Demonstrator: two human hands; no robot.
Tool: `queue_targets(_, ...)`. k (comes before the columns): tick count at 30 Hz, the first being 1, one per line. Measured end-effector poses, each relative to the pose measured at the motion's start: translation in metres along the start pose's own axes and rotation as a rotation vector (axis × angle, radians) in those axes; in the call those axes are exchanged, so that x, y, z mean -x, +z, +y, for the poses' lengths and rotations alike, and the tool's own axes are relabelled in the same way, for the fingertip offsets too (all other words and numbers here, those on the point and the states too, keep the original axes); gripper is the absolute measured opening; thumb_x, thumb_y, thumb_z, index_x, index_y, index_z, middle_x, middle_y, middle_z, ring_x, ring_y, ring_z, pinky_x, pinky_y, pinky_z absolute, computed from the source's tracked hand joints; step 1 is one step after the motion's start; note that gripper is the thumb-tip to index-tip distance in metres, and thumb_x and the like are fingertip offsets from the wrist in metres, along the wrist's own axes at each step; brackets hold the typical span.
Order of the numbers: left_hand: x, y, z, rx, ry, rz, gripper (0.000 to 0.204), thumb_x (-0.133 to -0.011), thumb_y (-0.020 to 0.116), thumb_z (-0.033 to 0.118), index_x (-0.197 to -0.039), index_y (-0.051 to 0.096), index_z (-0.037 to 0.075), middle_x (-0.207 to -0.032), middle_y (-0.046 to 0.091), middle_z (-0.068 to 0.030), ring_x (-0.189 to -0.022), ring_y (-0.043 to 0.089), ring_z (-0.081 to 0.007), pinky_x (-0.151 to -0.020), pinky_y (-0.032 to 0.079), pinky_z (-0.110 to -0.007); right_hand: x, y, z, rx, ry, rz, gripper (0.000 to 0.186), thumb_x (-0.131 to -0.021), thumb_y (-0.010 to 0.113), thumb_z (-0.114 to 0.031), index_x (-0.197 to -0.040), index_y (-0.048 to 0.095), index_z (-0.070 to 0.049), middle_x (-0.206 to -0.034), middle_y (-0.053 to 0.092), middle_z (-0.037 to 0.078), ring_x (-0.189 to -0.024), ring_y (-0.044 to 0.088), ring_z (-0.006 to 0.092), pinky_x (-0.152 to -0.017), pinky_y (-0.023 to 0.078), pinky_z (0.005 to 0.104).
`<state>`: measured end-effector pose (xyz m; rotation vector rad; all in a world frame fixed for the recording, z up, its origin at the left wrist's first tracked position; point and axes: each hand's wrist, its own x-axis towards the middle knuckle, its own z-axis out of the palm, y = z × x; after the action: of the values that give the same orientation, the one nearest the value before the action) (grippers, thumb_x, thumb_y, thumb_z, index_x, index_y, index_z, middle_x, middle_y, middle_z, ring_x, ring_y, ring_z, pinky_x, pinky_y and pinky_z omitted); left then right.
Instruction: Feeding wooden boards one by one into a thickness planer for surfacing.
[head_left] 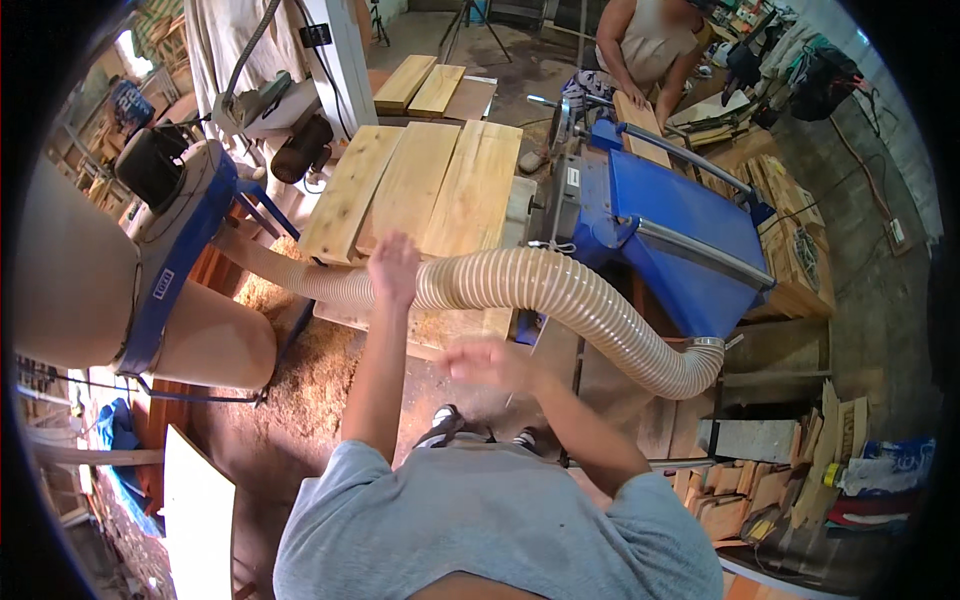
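My left hand [393, 268] is raised with its fingers stretched out, overlapping the ribbed clear hose [520, 278] in the view; whether it touches the hose I cannot tell. Lower and to the right, my right hand [487, 364] is in front of my body, slightly blurred, its fingers extended to the left. Neither hand shows anything in its grasp. Beyond the hose lie several wide pale boards [405, 185] side by side. To the right stands a blue planer [665, 215], its hood joined to the hose.
A co-worker [650, 50] bends over a board [640, 130] at the planer's far end. On the left is a blue dust collector [190, 210] with large bags [215, 335], near sawdust [310, 400] on the floor. Wood offcuts [735, 490] are stacked at lower right.
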<state>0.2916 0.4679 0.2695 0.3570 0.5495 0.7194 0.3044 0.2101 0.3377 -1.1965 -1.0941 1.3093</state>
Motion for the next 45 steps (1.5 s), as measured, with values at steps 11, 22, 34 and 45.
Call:
queue_targets(11,0.220,-0.308,-0.195,-1.654,-0.240,-0.009,0.035,-0.092,0.053,0.033,-0.105,0.068,0.005,-0.101,0.069,-0.0120,-0.093,0.063,-0.0199,-0.082,0.051,-0.033,0.390,-0.088,0.276,-0.579,0.416,1.290,0.019,-0.090,0.059,-0.017,-0.105,0.064,-0.008,-0.079,0.062,0.001,-0.064,0.058,0.0092,-0.047,0.045,0.0205)
queue_targets(22,0.295,-0.362,-0.233,-1.491,-0.427,0.122,0.041,-0.085,0.061,0.031,-0.112,0.066,0.001,-0.107,0.068,-0.0169,-0.102,0.062,-0.0245,-0.091,0.047,-0.035,0.480,-0.220,0.282,-0.998,0.097,1.670,0.035,-0.090,0.049,-0.043,-0.106,0.057,-0.013,-0.095,0.060,0.001,-0.087,0.059,0.0178,-0.087,0.049,0.0397)
queue_targets(34,0.346,-0.327,-0.238,-1.492,-0.461,0.189,0.033,-0.087,0.059,0.024,-0.109,0.068,0.000,-0.100,0.069,-0.0113,-0.092,0.062,-0.0197,-0.084,0.047,-0.032,0.454,-0.266,0.309,-0.970,-0.470,1.285,0.065,-0.084,0.059,-0.045,-0.138,0.039,-0.015,-0.134,0.050,0.006,-0.127,0.045,0.0269,-0.105,0.038,0.0497)
queue_targets(45,0.336,-0.330,-0.228,-1.493,-0.369,0.166,0.036,-0.085,0.059,0.028,-0.106,0.069,0.000,-0.105,0.069,-0.0162,-0.102,0.063,-0.0255,-0.091,0.047,-0.034,0.486,-0.258,0.328,-0.832,0.019,1.334,0.070,-0.085,0.058,-0.048,-0.141,0.034,-0.015,-0.137,0.048,0.009,-0.129,0.043,0.0295,-0.106,0.036,0.0520)
